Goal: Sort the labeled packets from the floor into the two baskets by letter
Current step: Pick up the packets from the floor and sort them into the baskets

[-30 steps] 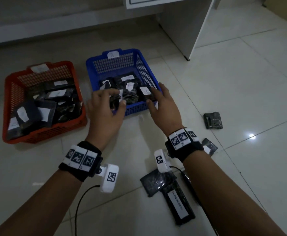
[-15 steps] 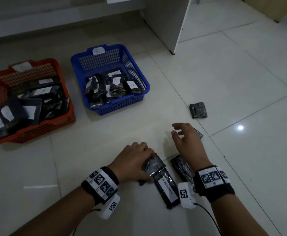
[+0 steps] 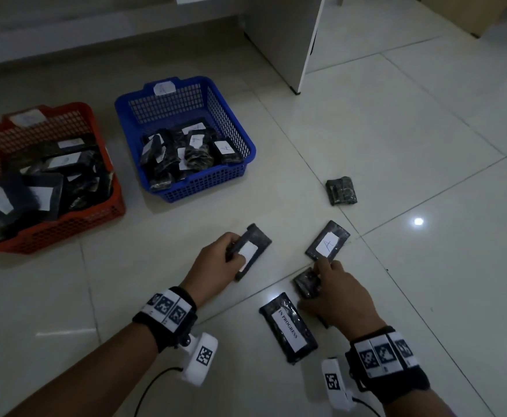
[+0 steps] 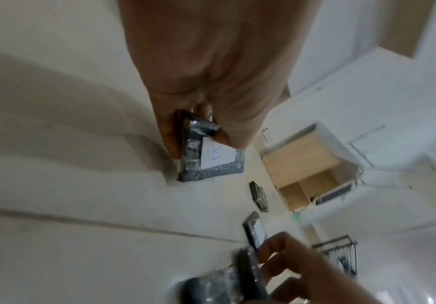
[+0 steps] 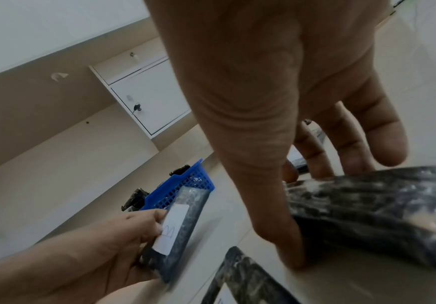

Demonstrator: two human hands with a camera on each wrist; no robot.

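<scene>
My left hand (image 3: 231,257) pinches a dark packet (image 3: 256,243) by its near end, tilted just above the floor; its white label (image 4: 216,156) reads B. My right hand (image 3: 321,281) grips an unlabeled-side dark packet (image 3: 305,284) lying on the tiles, thumb at its edge (image 5: 289,246), while a fingertip reaches the packet marked A (image 3: 329,240) just beyond. The red basket (image 3: 65,227) stands far left and the blue basket (image 3: 204,185) beside it; both hold several packets.
A packet labeled IN PROGRESS (image 3: 288,326) lies under my right wrist. Another crumpled dark packet (image 3: 341,191) sits alone on the floor further right. A white cabinet (image 3: 285,34) stands behind the baskets.
Both hands drew back from the blue basket to the floor packets. The left hand picked up the B packet; the right hand closed on a dark packet by the A packet.
</scene>
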